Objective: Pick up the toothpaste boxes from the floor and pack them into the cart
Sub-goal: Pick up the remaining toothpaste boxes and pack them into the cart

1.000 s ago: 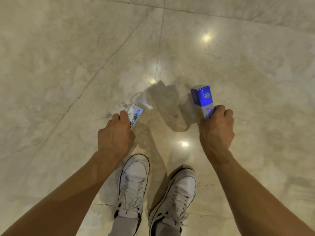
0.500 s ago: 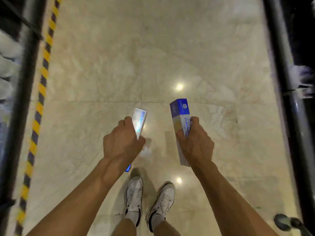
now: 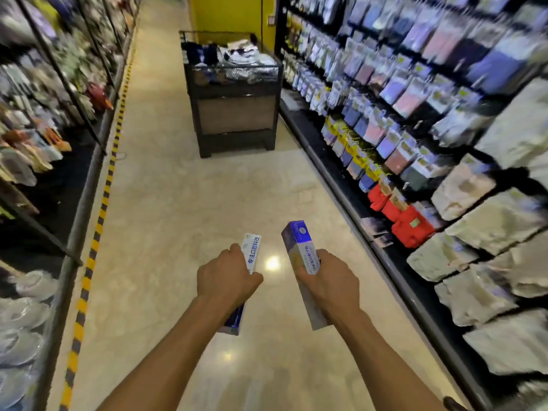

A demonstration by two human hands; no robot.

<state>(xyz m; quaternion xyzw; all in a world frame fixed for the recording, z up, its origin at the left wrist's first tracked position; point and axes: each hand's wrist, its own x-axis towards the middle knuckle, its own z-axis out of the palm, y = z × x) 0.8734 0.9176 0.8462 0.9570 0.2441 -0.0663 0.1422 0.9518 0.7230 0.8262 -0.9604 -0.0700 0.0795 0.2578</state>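
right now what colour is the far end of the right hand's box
Blue, on the toothpaste box in the right hand; head view shows it.

White box (image 3: 252,253), blue-ended box (image 3: 298,237), both aloft

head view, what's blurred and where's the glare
Head view: the left shelves and right shelves are smeared with motion blur; the white toothpaste box and blue-topped toothpaste box read fairly sharp; a bright glare spot sits on the glossy floor between them.

Bin (image 3: 234,114) beyond left box (image 3: 252,250), right box (image 3: 299,244)
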